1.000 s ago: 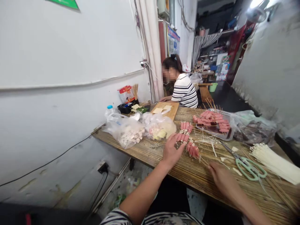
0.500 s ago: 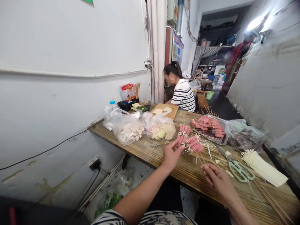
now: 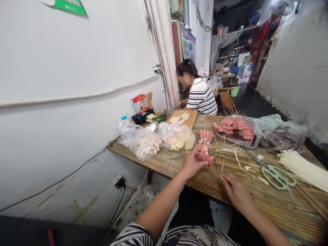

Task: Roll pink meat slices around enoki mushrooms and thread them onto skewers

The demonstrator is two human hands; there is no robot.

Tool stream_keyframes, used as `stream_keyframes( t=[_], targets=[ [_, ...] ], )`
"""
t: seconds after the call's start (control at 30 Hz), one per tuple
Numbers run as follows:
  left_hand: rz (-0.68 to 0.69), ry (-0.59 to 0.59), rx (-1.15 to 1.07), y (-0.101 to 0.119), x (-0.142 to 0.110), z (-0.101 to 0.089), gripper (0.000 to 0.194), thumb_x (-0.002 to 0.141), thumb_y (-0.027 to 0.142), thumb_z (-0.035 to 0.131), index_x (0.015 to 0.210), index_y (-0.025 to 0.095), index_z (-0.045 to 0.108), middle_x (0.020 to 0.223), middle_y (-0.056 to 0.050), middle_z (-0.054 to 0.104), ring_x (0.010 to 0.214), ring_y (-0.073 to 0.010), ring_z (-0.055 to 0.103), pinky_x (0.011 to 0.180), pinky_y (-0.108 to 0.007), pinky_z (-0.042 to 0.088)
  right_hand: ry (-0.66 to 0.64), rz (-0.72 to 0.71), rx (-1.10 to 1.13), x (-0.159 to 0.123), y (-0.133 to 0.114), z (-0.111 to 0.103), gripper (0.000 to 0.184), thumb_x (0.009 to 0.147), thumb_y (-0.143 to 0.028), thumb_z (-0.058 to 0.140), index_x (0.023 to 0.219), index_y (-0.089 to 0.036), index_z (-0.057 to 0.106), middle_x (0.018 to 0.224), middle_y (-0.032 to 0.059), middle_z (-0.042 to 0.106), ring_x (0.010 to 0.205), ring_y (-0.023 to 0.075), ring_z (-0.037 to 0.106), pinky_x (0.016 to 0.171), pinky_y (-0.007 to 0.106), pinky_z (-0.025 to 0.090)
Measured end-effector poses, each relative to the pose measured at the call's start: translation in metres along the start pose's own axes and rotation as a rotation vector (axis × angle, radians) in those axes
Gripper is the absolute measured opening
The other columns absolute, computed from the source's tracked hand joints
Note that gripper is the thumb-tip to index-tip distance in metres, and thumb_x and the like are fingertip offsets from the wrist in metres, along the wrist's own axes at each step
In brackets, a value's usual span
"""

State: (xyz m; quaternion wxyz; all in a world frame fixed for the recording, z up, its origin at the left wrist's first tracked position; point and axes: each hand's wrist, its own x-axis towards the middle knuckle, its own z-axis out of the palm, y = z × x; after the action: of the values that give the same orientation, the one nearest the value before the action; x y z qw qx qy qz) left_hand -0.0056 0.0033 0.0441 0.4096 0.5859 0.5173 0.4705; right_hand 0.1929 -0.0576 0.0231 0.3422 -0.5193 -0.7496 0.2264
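Observation:
My left hand (image 3: 192,162) reaches over the bamboo-topped table (image 3: 256,194) and closes its fingers on a bunch of pink meat-wrapped skewers (image 3: 204,156). My right hand (image 3: 234,188) rests on the table nearer to me, fingers curled on the bare stick ends of those skewers (image 3: 216,171). More pink skewers (image 3: 205,136) lie in a row just beyond. A tray (image 3: 238,138) with a pile of finished skewers stands further back.
Two clear bags of food (image 3: 153,141) lie left of my left hand. Green-handled scissors (image 3: 275,173) and a bundle of white enoki mushrooms (image 3: 303,167) lie to the right. A cutting board (image 3: 183,118) sits at the far end, where a person in a striped shirt (image 3: 201,97) sits.
My left hand has gathered the loose pink skewers together and closed on them. My right hand moved up to the stick ends.

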Motion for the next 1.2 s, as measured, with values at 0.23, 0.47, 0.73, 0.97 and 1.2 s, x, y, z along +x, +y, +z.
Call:
stream_keyframes(
  t=[0.23,0.47,0.73,0.97,1.2],
  targets=[
    [0.104,0.028,-0.042,0.014,-0.003,-0.003,0.098,0.058,0.016,0.083,0.144,0.019,0.036,0.092,-0.002,0.067,0.087,-0.0174,0.063,0.089,-0.033,0.049,0.147,-0.149,-0.007,-0.005,-0.009,-0.001,0.035,0.095,-0.035,0.037,0.094,-0.02,0.068,0.082,0.0064,0.064,0.073,0.0172,0.063,0.065,0.029,0.049],
    [0.27,0.102,-0.087,0.028,-0.009,-0.005,0.093,0.062,0.019,0.082,0.143,0.023,0.036,0.109,-0.005,0.064,0.093,-0.0169,0.063,0.089,-0.032,0.051,0.264,-0.226,-0.032,-0.014,-0.016,-0.006,0.03,0.096,-0.029,0.04,0.116,-0.023,0.062,0.101,0.0077,0.064,0.084,0.0152,0.063,0.071,0.026,0.05],
    [0.04,0.163,-0.035,0.016,-0.022,0.01,0.042,0.076,0.027,0.069,0.115,0.012,0.062,0.082,-0.006,0.07,0.073,-0.0161,0.065,0.07,-0.029,0.055,0.324,-0.101,-0.309,-0.01,-0.001,-0.011,0.038,0.097,-0.035,0.034,0.117,-0.02,0.063,0.107,0.0104,0.065,0.09,0.0205,0.061,0.078,0.033,0.047],
    [0.425,0.347,0.504,-0.002,-0.032,0.014,0.033,0.081,0.026,0.066,0.113,0.017,0.065,0.109,-0.011,0.065,0.106,-0.023,0.058,0.098,-0.041,0.046,0.163,-0.129,-0.553,-0.007,0.037,-0.004,0.037,0.097,-0.028,0.033,0.113,-0.016,0.064,0.101,0.0101,0.065,0.083,0.0202,0.059,0.069,0.031,0.043],
    [0.387,0.136,0.683,-0.016,-0.017,0.036,0.045,0.072,0.032,0.077,0.111,0.018,0.062,0.113,-0.01,0.064,0.107,-0.0247,0.058,0.097,-0.043,0.046,0.084,-0.039,-0.522,-0.002,0.034,-0.003,0.034,0.097,-0.031,0.035,0.102,-0.019,0.067,0.091,0.0067,0.065,0.073,0.0174,0.06,0.06,0.028,0.037]
  ],
)
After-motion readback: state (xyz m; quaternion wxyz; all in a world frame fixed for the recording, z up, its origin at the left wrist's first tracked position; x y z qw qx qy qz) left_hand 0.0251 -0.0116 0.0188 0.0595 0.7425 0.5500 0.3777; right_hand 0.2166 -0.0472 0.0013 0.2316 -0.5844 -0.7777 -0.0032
